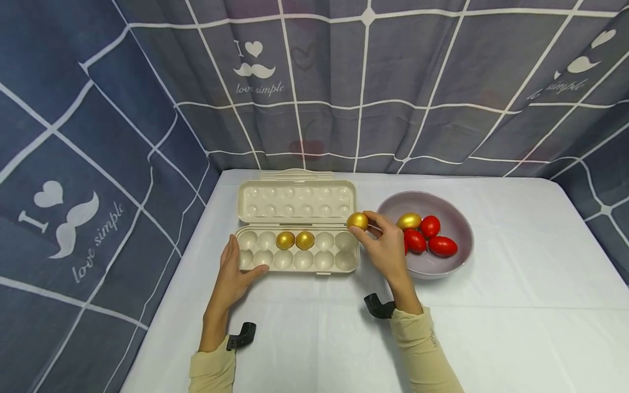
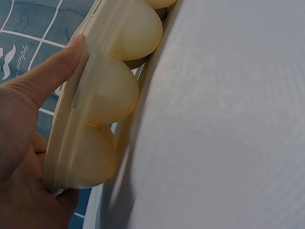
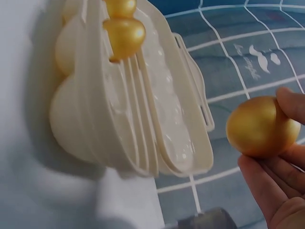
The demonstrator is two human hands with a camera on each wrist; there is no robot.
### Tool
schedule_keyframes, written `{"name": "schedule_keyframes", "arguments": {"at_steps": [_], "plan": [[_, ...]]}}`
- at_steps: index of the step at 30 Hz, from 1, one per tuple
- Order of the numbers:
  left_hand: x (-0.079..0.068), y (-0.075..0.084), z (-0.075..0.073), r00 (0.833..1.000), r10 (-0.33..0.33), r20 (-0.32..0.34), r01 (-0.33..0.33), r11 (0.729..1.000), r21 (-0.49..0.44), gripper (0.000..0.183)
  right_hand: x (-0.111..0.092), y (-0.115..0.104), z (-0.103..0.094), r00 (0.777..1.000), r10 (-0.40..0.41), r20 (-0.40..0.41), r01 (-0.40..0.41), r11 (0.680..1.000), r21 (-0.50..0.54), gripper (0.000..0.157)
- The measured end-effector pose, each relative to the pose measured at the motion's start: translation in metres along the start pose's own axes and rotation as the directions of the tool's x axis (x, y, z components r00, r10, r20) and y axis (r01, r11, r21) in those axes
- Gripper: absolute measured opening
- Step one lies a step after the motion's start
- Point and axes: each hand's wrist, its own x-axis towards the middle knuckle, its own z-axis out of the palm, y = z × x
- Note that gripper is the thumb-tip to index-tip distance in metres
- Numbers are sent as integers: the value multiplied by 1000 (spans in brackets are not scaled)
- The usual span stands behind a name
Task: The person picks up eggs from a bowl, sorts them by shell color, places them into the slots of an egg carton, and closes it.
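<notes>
Here's a white-covered desk [image 1: 530, 245], walled in by dark blue-grey curtains [image 1: 334, 131] crossed with white lines and printed "love simple". On it the egg carton [image 1: 282, 260] lies open, two golden eggs [image 1: 285, 240] sitting side by side in its far row. Of the hands, the left hand [image 1: 236, 277] grips the carton's near left corner, and the right hand [image 1: 390, 248] pinches a gold egg [image 1: 357, 220] by the carton's right end! Only the head view catches the mauve bowl [image 1: 464, 256], with red eggs [image 1: 443, 246] and another golden one inside. The left wrist view alone reveals the cups' rounded undersides; the right wrist's shows a gap between held egg and carton.
</notes>
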Motion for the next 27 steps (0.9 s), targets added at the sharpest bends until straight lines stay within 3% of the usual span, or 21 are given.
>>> {"name": "schedule_keyframes", "arguments": {"at_steps": [16, 23, 27], "plan": [[1, 0, 0, 1000, 12, -8, -12, 1000, -1, 120, -9, 4, 36, 998, -20, 66, 18, 999, 33, 36], [0, -1, 0, 1000, -1, -2, 1, 1000, 6, 120, -14, 50, 52, 995, -16, 99, 16, 1000, -8, 37], [0, -1, 0, 1000, -2, -2, 2, 1000, 12, 120, -15, 52, 55, 993, -15, 114, 18, 1000, -23, 34]]}}
